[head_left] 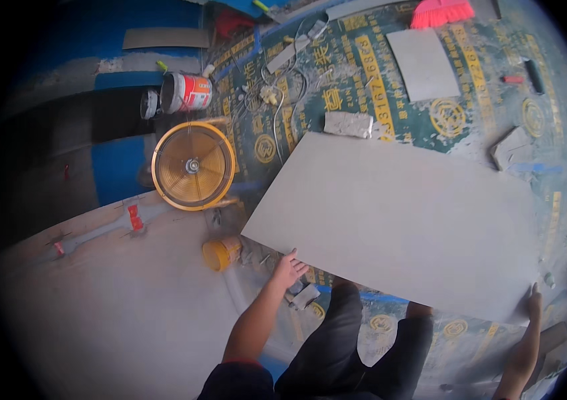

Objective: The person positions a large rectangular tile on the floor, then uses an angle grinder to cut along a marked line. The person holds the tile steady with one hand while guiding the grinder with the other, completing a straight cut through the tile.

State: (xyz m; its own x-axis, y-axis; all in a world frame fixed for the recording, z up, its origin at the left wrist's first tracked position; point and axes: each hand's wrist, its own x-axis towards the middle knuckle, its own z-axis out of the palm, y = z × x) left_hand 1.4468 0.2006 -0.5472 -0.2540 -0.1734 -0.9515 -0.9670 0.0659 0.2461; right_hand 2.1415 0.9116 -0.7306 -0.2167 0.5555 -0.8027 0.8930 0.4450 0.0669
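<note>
A large, light grey rectangular tile lies slantwise before me, its near edge raised above my legs. My left hand is closed on that near edge, close to the left corner, with the thumb up at the rim and the other fingers along the underside. At the near right corner my right hand grips the side edge; most of its fingers are hidden. A rough grey block sits against the tile's far edge.
To the left stand a yellow round fan, a yellow bucket and a white-and-red pail. Cables lie on the printed green floor sheet. Farther off are a smaller grey tile, a pink broom and a broken tile piece.
</note>
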